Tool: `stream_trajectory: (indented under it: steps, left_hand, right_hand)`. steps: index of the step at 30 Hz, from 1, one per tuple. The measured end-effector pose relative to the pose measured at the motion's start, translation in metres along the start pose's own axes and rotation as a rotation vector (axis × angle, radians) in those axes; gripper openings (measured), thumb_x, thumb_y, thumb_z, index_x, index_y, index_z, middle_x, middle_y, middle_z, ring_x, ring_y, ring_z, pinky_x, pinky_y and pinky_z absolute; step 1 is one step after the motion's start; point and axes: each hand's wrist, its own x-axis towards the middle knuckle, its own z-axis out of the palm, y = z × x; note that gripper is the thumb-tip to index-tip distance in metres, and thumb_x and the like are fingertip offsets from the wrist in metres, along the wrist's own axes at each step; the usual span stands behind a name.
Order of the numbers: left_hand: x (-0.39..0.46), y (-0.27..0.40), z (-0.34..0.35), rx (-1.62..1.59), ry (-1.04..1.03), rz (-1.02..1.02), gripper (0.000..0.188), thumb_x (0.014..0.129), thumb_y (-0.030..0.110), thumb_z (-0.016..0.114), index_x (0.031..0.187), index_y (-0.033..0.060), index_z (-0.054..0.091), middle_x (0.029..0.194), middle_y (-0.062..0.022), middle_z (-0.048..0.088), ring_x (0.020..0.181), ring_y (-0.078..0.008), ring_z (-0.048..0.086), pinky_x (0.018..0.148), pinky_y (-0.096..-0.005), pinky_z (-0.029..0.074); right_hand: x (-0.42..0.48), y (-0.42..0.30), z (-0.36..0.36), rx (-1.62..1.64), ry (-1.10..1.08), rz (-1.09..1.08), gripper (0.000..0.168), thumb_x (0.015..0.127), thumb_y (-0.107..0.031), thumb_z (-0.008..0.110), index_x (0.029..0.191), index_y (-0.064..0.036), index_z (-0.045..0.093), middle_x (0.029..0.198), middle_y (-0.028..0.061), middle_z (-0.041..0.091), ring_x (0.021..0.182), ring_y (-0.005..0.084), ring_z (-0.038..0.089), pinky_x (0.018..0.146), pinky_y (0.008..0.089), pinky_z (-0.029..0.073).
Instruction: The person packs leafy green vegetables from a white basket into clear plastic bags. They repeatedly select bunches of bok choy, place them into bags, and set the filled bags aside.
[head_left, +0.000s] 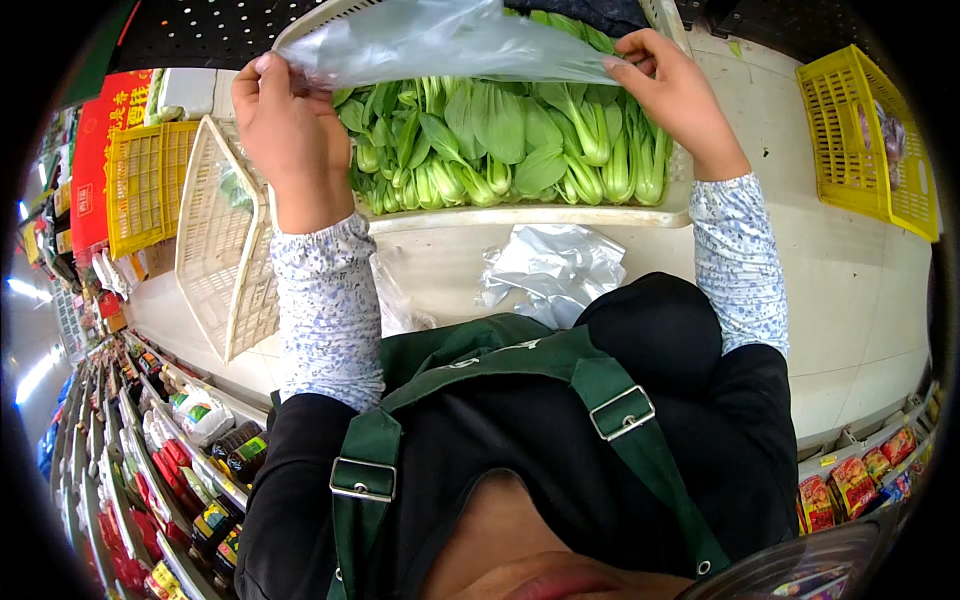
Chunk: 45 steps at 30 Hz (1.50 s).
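Note:
Stretched between my two hands is a clear plastic sheet (442, 49), possibly a bag. My left hand (289, 142) pinches its left end, and my right hand (667, 94) grips its right end between thumb and fingers. Beneath the sheet lie rows of green bok choy (495, 142) in a white plastic crate (525, 218), white stems toward me. The sheet covers the far part of the greens. On the floor between the crate and my body rests crumpled clear plastic (562, 262).
To the left stand a tilted white crate (225, 247) and a yellow crate (150, 180). Another yellow crate (855, 135) at the right holds purplish produce. Stocked shelves (172, 465) line the lower left; packets (851, 480) fill a shelf at the lower right. A perforated black panel (202, 34) borders the top.

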Motion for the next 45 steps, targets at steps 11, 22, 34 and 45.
stream_trajectory:
  steps: [11,22,34,45]
  left_hand:
    - [-0.022,0.044,0.037,0.171,-0.812,0.225,0.035,0.082,0.0,0.073,0.116,0.0066,0.064,0.103,-0.0087,0.06,0.092,-0.0184,0.059,0.081,-0.0287,0.046]
    - [0.042,0.014,-0.025,1.428,-0.985,0.062,0.031,0.094,0.022,0.066,0.123,0.0128,0.07,0.126,-0.015,0.063,0.104,-0.0279,0.062,0.09,-0.0397,0.051]
    - [0.058,-0.138,-0.14,1.97,-1.111,-0.951,0.036,0.09,0.025,0.068,0.116,0.0006,0.07,0.121,-0.0171,0.068,0.1,-0.0269,0.07,0.089,-0.037,0.056]
    - [0.104,-0.279,-0.267,1.995,-0.975,-0.399,0.036,0.09,0.028,0.063,0.114,0.0036,0.072,0.122,-0.02,0.068,0.113,-0.0346,0.066,0.094,-0.0436,0.054]
  right_hand:
    - [0.025,-0.091,0.048,-0.476,0.708,-0.577,0.029,0.098,-0.021,0.062,0.114,0.002,0.063,0.088,0.0032,0.061,0.076,0.0133,0.059,0.071,0.0258,0.049]
    - [0.022,-0.01,0.02,0.723,0.148,0.178,0.018,0.094,-0.004,0.05,0.102,-0.001,0.066,0.077,-0.0003,0.063,0.061,0.0077,0.054,0.055,0.0244,0.043]
    - [0.026,0.008,0.015,1.018,0.521,0.269,0.026,0.099,-0.004,0.056,0.121,0.008,0.061,0.112,0.0142,0.067,0.093,0.0216,0.065,0.079,0.0348,0.055]
    - [0.035,0.033,-0.008,0.47,0.567,0.071,0.027,0.092,-0.006,0.063,0.119,0.0,0.065,0.102,0.0047,0.064,0.083,0.0137,0.062,0.072,0.0277,0.052]
